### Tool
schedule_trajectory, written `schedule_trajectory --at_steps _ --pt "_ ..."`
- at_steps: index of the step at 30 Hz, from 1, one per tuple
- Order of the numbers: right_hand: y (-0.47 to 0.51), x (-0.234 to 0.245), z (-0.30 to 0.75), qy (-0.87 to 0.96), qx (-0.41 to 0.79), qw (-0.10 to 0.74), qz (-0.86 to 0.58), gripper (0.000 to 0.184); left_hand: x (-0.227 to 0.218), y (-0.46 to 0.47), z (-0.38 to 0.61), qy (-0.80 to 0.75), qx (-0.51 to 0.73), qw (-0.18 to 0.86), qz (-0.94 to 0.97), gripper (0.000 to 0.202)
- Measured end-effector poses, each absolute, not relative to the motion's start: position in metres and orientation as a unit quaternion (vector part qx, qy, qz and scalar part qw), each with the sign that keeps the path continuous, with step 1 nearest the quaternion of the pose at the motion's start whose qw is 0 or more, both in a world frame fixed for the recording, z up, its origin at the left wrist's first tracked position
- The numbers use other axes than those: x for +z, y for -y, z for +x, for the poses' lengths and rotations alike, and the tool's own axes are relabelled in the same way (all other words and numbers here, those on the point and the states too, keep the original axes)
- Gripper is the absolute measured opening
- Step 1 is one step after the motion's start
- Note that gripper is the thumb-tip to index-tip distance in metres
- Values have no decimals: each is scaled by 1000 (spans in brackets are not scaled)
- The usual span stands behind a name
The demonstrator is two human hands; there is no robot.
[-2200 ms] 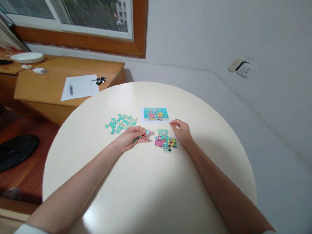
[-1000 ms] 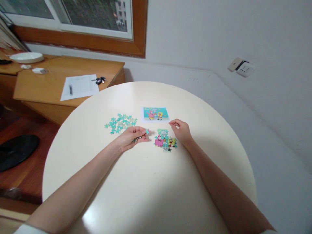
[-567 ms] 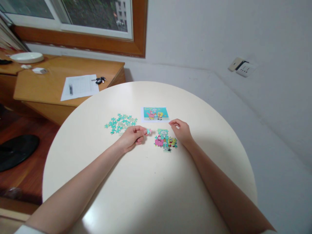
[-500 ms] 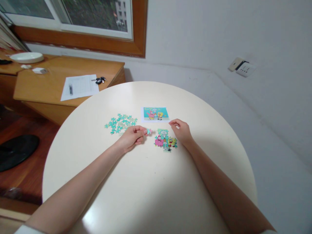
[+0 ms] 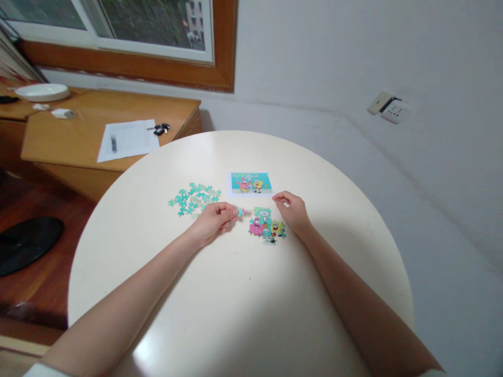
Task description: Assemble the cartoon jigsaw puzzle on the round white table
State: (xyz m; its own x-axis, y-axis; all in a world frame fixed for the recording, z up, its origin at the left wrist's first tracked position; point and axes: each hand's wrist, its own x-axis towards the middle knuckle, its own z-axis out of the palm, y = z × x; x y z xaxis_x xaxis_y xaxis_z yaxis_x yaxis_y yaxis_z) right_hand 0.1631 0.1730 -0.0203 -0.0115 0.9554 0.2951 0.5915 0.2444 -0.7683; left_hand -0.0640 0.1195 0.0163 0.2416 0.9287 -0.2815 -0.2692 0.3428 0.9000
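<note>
My left hand rests on the round cream table, fingers pinched on a small teal and pink puzzle piece. Just right of that piece lies the partly joined cartoon puzzle. My right hand sits at the puzzle's upper right edge with fingers curled; whether anything is in them is hidden. A printed reference picture lies beyond the puzzle. A pile of several loose teal pieces lies beyond my left hand.
A wooden desk stands at the left with a paper sheet, keys and a white plate. A wall socket is on the right wall. A black disc lies on the floor.
My left hand's fingers have shifted, closing over the small cluster of pieces that showed beneath them; the pinched piece stays near the puzzle's left edge. My right hand has not moved.
</note>
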Motion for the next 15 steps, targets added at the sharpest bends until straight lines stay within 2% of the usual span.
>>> schedule_trajectory --at_steps 15 --pt "-172 -19 163 672 227 412 -573 16 18 -119 -64 -433 429 698 375 28"
